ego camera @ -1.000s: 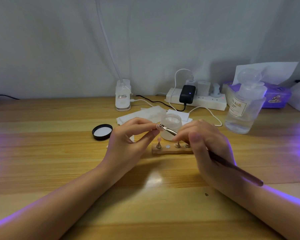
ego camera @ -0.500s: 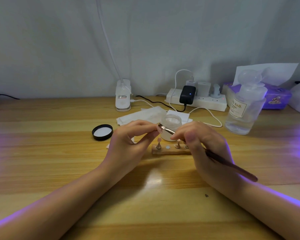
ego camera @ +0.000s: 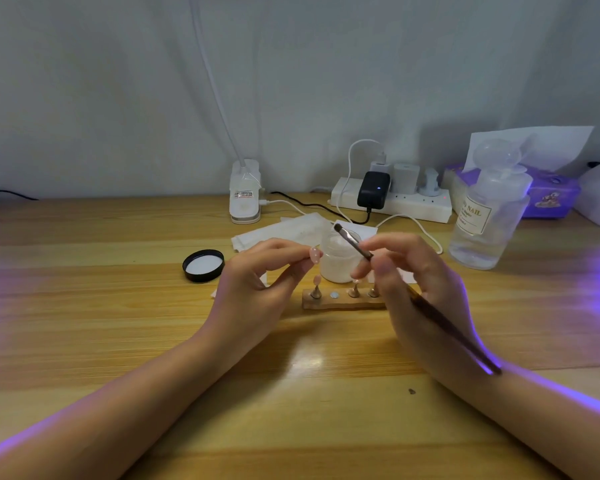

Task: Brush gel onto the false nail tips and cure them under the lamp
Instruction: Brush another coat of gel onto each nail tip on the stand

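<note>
Your left hand (ego camera: 253,289) pinches one pink nail tip (ego camera: 314,254) between thumb and forefinger, lifted off the surface (ego camera: 84,306) and turned up toward your eyes, which looks like the easiest way to see its whole face while you coat it. Your right hand (ego camera: 416,289) pinches the brush (ego camera: 352,241) low on the metal collar, pen-fashion, with the long handle lying back across the wrist; a grip that close to the bristles gives fine control. The bristles are raised clear of the nail tip and sit over the mouth of the open jar (ego camera: 338,261), so I judge you are between strokes, about to take more gel or level what is on the brush.

The jar stands just behind the wooden stand (ego camera: 340,303), near enough for short dips. Its black lid (ego camera: 203,265) lies to the left, white liner up, out of your working path. The stand holds the other nail tips upright on small pegs so wet coats touch nothing; one round seat shows bare, probably the place of the tip you hold. White wipes (ego camera: 284,230) lie behind the jar. Purple light falls in from both sides, but its source is out of view.
</note>
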Available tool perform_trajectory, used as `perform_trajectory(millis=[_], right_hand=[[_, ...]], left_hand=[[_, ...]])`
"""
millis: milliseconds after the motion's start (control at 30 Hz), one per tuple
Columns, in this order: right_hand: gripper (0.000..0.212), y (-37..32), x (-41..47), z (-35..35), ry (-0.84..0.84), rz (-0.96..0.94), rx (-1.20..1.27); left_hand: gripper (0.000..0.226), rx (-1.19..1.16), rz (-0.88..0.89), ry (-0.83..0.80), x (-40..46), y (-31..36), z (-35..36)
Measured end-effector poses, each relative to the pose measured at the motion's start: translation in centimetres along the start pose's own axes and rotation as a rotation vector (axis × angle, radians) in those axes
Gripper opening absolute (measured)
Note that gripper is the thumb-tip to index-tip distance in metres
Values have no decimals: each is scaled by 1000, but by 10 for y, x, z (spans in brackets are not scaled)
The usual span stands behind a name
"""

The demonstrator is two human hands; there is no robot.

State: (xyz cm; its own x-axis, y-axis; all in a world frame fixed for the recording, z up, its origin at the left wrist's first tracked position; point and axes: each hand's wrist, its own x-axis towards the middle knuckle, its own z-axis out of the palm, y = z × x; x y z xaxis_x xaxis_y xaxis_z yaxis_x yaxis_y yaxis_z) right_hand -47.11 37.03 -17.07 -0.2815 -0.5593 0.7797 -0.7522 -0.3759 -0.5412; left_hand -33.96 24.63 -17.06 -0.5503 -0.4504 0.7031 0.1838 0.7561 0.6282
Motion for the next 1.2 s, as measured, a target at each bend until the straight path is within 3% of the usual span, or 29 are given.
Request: perform_trajectory(millis=[167, 367, 600, 833, 1100, 1200], right_hand=[[21, -2, 2, 3, -51, -155, -128], [53, -2, -1, 1, -26, -129, -122], [60, 3, -3, 2, -21, -162, -62], [45, 1, -2, 3, 22, -91, -26], [57, 2, -4, 2, -28, -100, -14], [49, -1, -3, 1, 14, -66, 12]], left_hand=[[23, 7, 6, -14, 0, -1, 1], [26, -5, 3, -13, -1, 2, 0], [24, 0, 2, 9, 0, 1, 1], [27, 20, 12, 4, 0, 0, 0], [26, 2, 25, 1, 1, 0, 1], [25, -2, 33, -7, 1, 0, 2]])
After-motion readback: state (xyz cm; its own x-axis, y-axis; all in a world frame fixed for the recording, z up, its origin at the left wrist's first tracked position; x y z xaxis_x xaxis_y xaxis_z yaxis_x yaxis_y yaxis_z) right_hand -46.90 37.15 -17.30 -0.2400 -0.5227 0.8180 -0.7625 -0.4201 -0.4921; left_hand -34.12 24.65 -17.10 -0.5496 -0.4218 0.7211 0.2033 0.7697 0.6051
